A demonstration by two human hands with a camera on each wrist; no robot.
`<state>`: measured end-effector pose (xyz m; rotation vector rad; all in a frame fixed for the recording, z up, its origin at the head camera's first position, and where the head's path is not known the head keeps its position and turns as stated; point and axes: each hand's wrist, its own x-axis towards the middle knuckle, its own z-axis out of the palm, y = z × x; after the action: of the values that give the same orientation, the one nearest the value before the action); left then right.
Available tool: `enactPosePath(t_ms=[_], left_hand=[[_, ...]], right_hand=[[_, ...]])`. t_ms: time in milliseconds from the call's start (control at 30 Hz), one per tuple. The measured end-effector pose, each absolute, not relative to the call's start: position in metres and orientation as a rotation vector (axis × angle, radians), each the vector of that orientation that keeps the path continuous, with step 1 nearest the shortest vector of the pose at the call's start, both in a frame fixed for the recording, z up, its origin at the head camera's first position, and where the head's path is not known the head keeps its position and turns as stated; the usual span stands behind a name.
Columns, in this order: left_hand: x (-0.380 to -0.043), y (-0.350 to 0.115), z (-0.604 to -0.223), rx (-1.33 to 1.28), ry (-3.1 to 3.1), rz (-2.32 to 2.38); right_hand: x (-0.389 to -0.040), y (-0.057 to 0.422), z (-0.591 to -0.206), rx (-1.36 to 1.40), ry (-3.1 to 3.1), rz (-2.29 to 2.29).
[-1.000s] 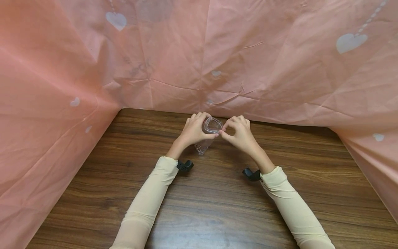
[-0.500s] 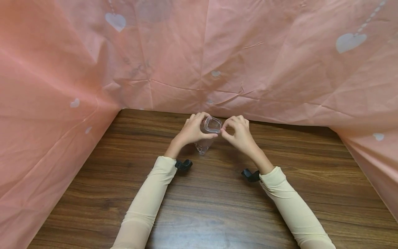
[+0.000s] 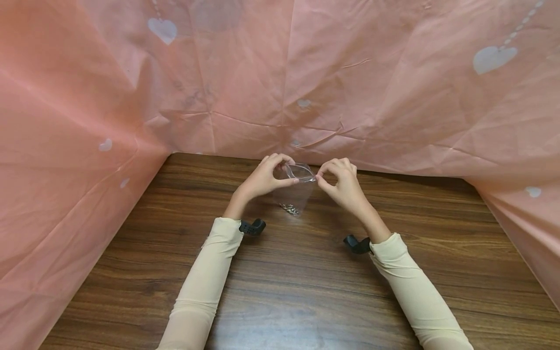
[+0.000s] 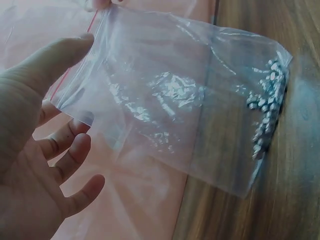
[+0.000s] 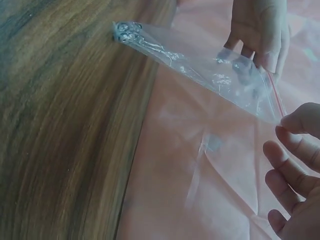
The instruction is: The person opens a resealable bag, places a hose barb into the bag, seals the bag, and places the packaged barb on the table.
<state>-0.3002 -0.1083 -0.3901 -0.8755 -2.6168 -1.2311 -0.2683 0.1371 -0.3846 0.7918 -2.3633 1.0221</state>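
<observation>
A clear plastic zip bag (image 3: 294,192) hangs over the far part of the table, its mouth gaping toward the head camera. Small shiny metallic pieces (image 4: 267,107) are gathered at its bottom end. Along the mouth runs a thin red stripe (image 5: 274,92). My left hand (image 3: 261,180) holds the left side of the mouth, thumb on the near edge and index finger on the far one, other fingers spread behind the bag. At the opposite corner, my right hand (image 3: 344,185) pinches the plastic between thumb and index finger, its remaining fingers loosely curled.
A dark brown wooden table (image 3: 288,291) spreads below both hands. Pink cloth (image 3: 372,97) printed with pale hearts hangs behind and along both sides, meeting the table's far edge just beyond the hands. Black wrist mounts (image 3: 253,227) sit at the sleeve cuffs.
My hands have drawn slightly apart, left hand leftward and right hand rightward. The bag's mouth has stretched from a rounded opening to a narrower one, and its bottom has shifted right.
</observation>
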Motion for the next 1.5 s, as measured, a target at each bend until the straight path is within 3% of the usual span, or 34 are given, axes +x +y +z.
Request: enactPosePath(t_ms=[1500], left_hand=[[-0.296, -0.124, -0.376, -0.939, -2.563, -1.336]], right_hand=[[-0.275, 0.16, -0.372, 0.903, -2.471, 1.181]])
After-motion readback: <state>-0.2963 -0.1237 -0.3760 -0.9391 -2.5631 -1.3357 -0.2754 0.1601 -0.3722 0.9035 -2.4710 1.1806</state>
